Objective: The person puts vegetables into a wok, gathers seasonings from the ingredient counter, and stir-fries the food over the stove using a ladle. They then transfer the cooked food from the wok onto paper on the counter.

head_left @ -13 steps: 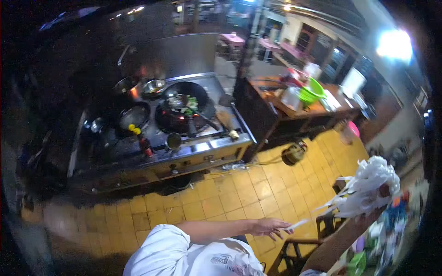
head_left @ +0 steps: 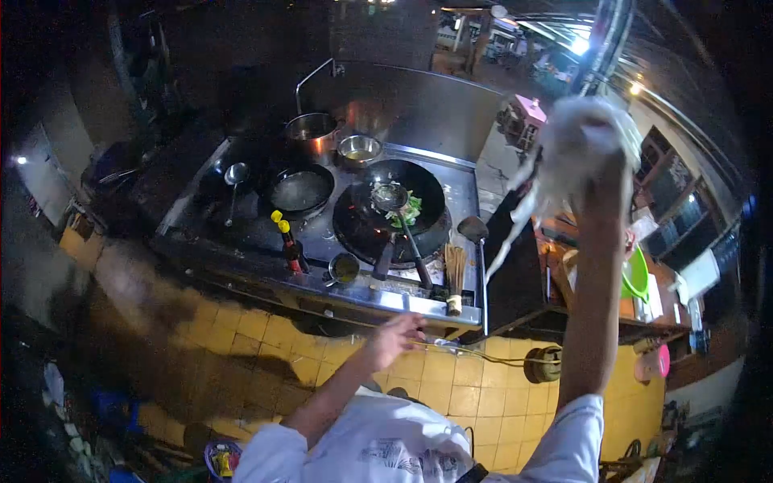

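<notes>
My right hand (head_left: 609,161) is raised high at the right and gripped on a clump of white flat noodles (head_left: 576,145), blurred by motion, with long strands hanging down its left side. Low in front of the stove, my left hand (head_left: 394,342) has its fingers loosely apart, and I see nothing in it. Beyond it a black wok (head_left: 431,189) sits on the burner. Inside the wok are chopped green vegetables (head_left: 411,211) and a ladle (head_left: 390,196), its handle resting over the near rim.
On the steel stove (head_left: 241,241) are a second pan (head_left: 302,191), a pot (head_left: 312,133), a metal bowl (head_left: 359,150), sauce bottles (head_left: 290,245), a small cup (head_left: 345,268) and a bamboo brush (head_left: 455,278). A gas cylinder (head_left: 543,365) and a green basket (head_left: 636,274) are at the right.
The view has turned toward the stove. My right hand has lifted the noodles from the lower right up high. The white strip in my left hand is no longer seen there.
</notes>
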Action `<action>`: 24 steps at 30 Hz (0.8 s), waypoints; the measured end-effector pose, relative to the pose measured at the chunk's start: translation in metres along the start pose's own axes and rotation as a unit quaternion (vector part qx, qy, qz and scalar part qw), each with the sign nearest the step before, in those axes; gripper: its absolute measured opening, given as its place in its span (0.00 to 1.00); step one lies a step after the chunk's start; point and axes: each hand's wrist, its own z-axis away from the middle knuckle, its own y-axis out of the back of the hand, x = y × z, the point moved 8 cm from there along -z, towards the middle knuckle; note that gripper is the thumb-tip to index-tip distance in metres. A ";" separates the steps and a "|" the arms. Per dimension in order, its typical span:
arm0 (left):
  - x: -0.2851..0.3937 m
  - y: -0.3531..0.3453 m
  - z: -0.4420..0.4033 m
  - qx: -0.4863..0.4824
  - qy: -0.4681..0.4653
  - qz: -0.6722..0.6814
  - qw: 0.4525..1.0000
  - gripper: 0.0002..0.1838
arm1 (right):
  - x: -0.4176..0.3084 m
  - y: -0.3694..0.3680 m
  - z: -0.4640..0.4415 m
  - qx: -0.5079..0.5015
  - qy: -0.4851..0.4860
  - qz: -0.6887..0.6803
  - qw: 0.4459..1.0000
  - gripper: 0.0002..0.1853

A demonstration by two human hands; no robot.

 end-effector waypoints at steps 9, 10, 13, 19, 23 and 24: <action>-0.012 0.264 0.151 0.442 -0.224 0.186 0.848 0.13 | 0.213 -0.175 -0.090 -0.137 -0.194 0.101 0.966 0.14; -0.051 0.311 0.183 0.519 -0.225 0.256 0.784 0.16 | 0.261 -0.193 -0.092 -0.087 -0.252 -0.071 0.961 0.14; -0.137 0.366 0.251 0.609 -0.136 0.321 0.713 0.17 | 0.341 -0.265 -0.089 -0.176 -0.202 0.059 0.962 0.11; -0.180 0.366 0.289 0.689 0.068 0.208 0.691 0.16 | 0.424 -0.322 -0.038 -0.248 -0.322 0.219 0.887 0.19; -0.142 0.383 0.265 0.692 0.077 0.168 0.698 0.15 | 0.439 -0.341 -0.056 -0.345 -0.173 0.319 0.866 0.22; -0.131 0.392 0.257 0.689 0.072 0.154 0.704 0.15 | 0.433 -0.339 -0.067 -0.322 -0.174 0.329 0.871 0.22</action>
